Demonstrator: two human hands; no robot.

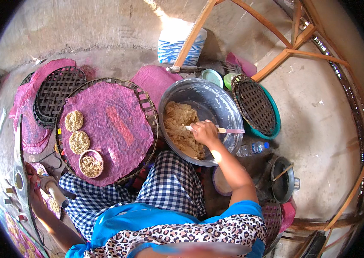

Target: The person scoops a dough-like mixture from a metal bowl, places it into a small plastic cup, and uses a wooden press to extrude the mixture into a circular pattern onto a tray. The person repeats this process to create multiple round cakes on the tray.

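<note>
My right hand (203, 131) is closed round a slim flat tool (231, 130), white at one end and pale pink at the other. It is over a wide grey basin (223, 101), whose left side holds a crumbly, pale yellow dough (182, 129). At the far left, my left hand (33, 187) is beside a wooden piece with a metal cylinder (55, 189); its fingers are too dim to make out. Left of the basin, a pink cloth (113, 120) covers a round woven tray. On it lie two round noodle nests (74, 121) and a small round mould (91, 164) filled with noodles.
Dark woven trays (59, 92) lie at the left on pink cloth. Right of the basin are a teal tub (274, 114) with a woven lid, a water bottle (253, 148) and a dark pan (283, 180). A wooden frame (285, 56) stands at the upper right.
</note>
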